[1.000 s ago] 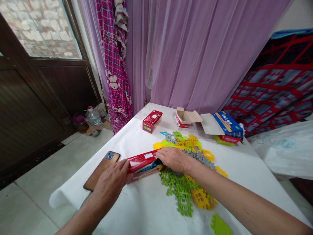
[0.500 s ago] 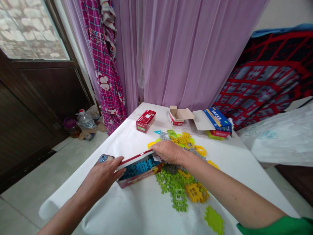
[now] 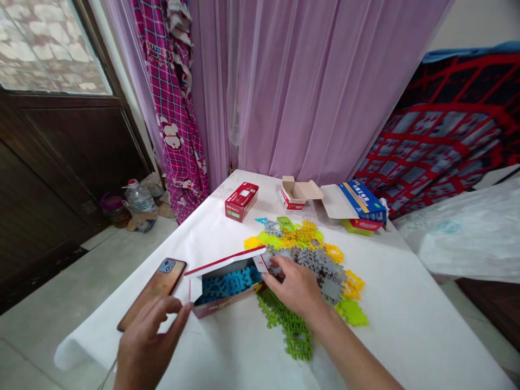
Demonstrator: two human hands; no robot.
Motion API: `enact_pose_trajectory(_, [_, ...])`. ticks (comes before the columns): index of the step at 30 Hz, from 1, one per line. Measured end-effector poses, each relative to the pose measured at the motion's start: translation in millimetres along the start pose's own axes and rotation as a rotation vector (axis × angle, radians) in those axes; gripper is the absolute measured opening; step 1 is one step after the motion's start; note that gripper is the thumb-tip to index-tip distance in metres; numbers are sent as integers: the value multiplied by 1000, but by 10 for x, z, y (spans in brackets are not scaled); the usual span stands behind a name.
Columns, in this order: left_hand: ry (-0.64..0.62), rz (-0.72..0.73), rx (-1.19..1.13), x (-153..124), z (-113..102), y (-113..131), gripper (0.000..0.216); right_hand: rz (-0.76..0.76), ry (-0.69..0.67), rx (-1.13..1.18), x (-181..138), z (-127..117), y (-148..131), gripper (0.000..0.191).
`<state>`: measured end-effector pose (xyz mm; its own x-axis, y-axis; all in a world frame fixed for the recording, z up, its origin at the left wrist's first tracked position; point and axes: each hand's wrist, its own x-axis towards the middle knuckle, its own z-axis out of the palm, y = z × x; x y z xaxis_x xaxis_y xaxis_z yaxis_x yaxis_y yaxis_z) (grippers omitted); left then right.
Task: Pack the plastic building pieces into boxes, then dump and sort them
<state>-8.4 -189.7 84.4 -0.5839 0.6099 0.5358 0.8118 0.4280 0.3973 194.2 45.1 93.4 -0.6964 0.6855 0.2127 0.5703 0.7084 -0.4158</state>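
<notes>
A small carton [image 3: 227, 306] stands on the table before me, its long red-edged lid [image 3: 225, 261] raised and slanting. Blue interlocking plastic pieces [image 3: 233, 283] lie inside. At the carton's left end, my left hand [image 3: 152, 333] has its thumb tip at the corner by the white side flap [image 3: 195, 290], fingers bent and apart from the thumb. My right hand [image 3: 298, 284] is at the other end, thumb and forefinger spread beside the right side flap [image 3: 260, 264]; whether they press on it I cannot tell. Below and behind that hand lie grey pieces [image 3: 320, 265] and green pieces [image 3: 298, 330].
A phone [image 3: 156, 287] lies left of the carton. Yellow pieces [image 3: 353, 284] spread to the right. Farther back are a closed red box [image 3: 241, 201], an open small box [image 3: 293, 201] and a blue box [image 3: 363, 200]. The table's left edge drops to the floor.
Both hands have come off the lid edge and moved lower, to the carton's two ends. The side flaps show more, and the phone is more visible.
</notes>
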Motion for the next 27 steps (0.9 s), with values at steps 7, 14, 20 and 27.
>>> enact_pose_trajectory(7, [-58, 204, 130, 76, 235, 97, 42, 97, -106, -206, 199, -39, -396, 25])
enact_pose_trajectory(14, [-159, -100, 121, 135, 294, 88, 42, 134, -84, -95, 160, -67, -289, 25])
enact_pose_trajectory(20, [-100, -277, -29, 118, 246, 102, 32, 193, 95, 155, 125, 147, -75, 21])
enact_pose_trajectory(27, [46, -304, -126, 12, 256, -49, 38, 43, 259, 152, 27, 256, -14, 26])
